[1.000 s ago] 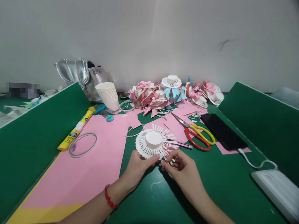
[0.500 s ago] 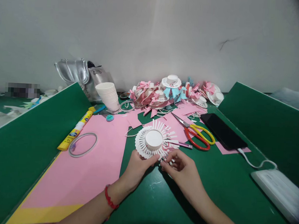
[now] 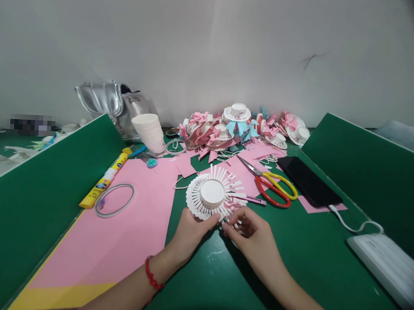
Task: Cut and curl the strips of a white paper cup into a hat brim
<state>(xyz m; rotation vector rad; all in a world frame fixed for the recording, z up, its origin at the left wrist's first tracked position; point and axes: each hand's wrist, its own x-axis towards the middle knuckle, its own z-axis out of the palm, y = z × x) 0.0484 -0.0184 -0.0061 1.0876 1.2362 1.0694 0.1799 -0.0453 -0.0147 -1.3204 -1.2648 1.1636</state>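
A white paper cup (image 3: 212, 193) cut into strips is splayed flat like a hat, its round base facing up. Along its left side the strips are bent into a looped, scalloped brim; on the right they stick out straight. My left hand (image 3: 196, 228) is closed on the near edge, thumb on top. At the near right edge, the fingers of my right hand (image 3: 246, 227) pinch a strip end of the same cup. A slim pink tool (image 3: 255, 200), partly hidden, lies just beyond the strips on the right.
Scissors (image 3: 273, 186) and a phone (image 3: 309, 181) lie to the right, near a white power bank (image 3: 388, 266). Pink paper (image 3: 136, 234), a tape roll (image 3: 115, 201) and a glue tube (image 3: 103, 182) are left. Stacked cups (image 3: 148, 131) and finished paper hats (image 3: 225, 128) stand behind.
The cup has shifted very slightly to the left. Both hands keep nearly the same grip and place.
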